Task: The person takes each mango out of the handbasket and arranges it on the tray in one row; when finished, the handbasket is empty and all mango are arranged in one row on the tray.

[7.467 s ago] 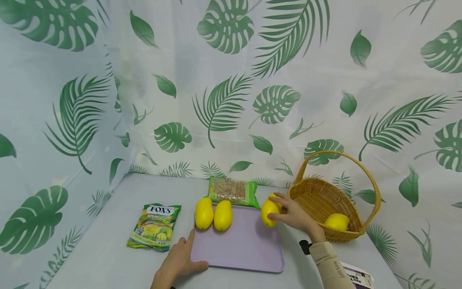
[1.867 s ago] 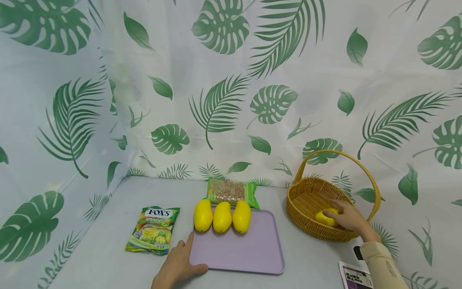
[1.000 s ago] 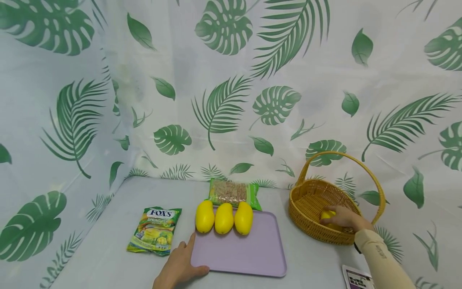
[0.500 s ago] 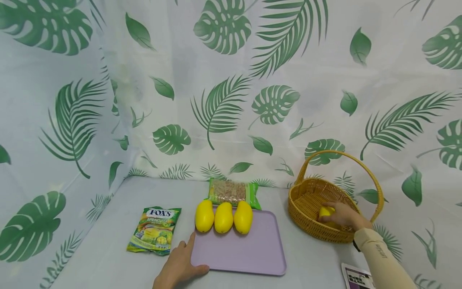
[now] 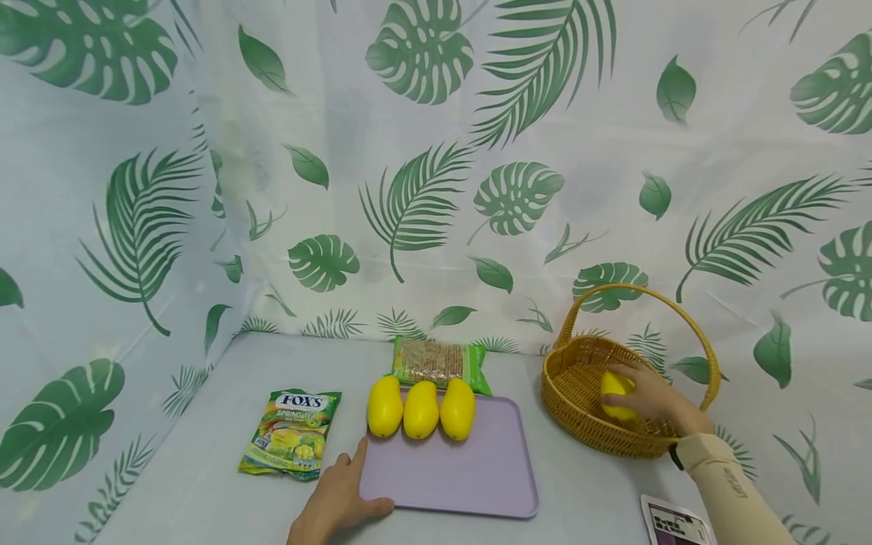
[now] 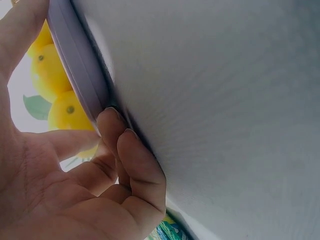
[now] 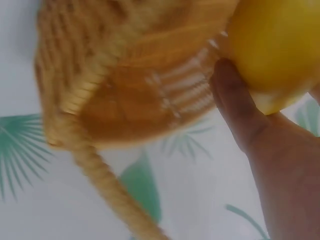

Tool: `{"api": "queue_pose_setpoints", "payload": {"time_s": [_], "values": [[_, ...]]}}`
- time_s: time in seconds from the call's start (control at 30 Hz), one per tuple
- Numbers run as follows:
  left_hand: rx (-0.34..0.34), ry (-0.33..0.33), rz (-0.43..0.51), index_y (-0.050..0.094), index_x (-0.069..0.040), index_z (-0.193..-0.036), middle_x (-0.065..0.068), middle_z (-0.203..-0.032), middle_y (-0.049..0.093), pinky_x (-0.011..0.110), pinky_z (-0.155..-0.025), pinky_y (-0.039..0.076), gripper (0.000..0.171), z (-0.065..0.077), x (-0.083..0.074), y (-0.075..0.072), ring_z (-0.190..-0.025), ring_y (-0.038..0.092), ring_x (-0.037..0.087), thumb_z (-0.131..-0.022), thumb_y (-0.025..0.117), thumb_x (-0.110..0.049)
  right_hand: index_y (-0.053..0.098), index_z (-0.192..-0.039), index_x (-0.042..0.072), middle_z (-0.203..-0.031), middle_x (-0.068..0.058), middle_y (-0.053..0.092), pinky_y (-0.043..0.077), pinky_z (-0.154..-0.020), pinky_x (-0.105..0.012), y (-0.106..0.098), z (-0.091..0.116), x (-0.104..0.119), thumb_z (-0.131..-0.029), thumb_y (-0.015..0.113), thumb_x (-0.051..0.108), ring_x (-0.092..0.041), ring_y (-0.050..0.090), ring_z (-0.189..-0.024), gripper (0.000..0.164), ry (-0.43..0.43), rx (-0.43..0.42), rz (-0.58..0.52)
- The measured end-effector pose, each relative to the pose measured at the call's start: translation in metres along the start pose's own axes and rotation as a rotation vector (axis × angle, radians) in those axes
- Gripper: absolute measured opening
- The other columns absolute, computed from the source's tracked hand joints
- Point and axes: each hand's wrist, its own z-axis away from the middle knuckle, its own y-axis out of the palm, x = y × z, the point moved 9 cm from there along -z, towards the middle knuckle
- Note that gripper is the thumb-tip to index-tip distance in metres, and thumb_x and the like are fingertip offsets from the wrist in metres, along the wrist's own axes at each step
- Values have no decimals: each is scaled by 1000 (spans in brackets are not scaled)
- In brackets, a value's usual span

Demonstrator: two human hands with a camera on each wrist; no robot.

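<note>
My right hand (image 5: 650, 395) reaches into the wicker basket (image 5: 568, 412) and grips a yellow mango (image 5: 615, 395), which is tilted upright. Close up in the right wrist view, the thumb (image 7: 235, 95) presses against this mango's side. At the lilac tray (image 5: 456, 477), my left hand (image 5: 336, 496) holds the near left corner, thumb along the front edge and forefinger along the left side. Its other fingers are curled beside the tray rim (image 6: 80, 60) in the left wrist view. Three more mangoes (image 5: 421, 410) lie side by side along the tray's back left.
Behind the tray lies a green packet with a clear window (image 5: 432, 361). A green FOX'S candy bag (image 5: 291, 433) is left of the tray. A white and purple packet (image 5: 674, 522) lies at the front right. The basket's tall handle (image 5: 695, 325) arches over the right forearm's side.
The right hand set a third mango on the tray, then went right into the basket. There it has taken hold of another mango and raised it slightly. The left hand stays put.
</note>
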Motion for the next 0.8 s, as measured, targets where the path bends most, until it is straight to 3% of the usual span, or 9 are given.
{"api": "queue_pose_setpoints", "payload": {"time_s": [0.43,0.6,0.8], "values": [[-11,22,-15,35,-2,-154,30,-126,56,63,-98,50,117,1,-2,-1,-98,56,35,-65,88,-56,45,-149,3,-156,-36,29,38,-98,-79,-19,9,48,-90,68,55,-62,34,-134,82,-66,-55,-43],[-3,12,-16,34,-2,-154,30,-127,56,63,-98,50,117,1,-1,0,-98,56,35,-65,88,-57,42,-150,2,-156,-34,30,43,-97,-74,-12,9,60,-92,67,50,-59,40,-132,79,-97,-74,-140],[-3,16,-19,34,-3,-155,31,-128,55,63,-99,50,118,0,-1,0,-99,57,35,-65,88,-57,40,-151,2,-158,-33,28,43,-101,-73,0,8,73,-94,67,47,-59,37,-135,78,-117,-100,-226]]}}
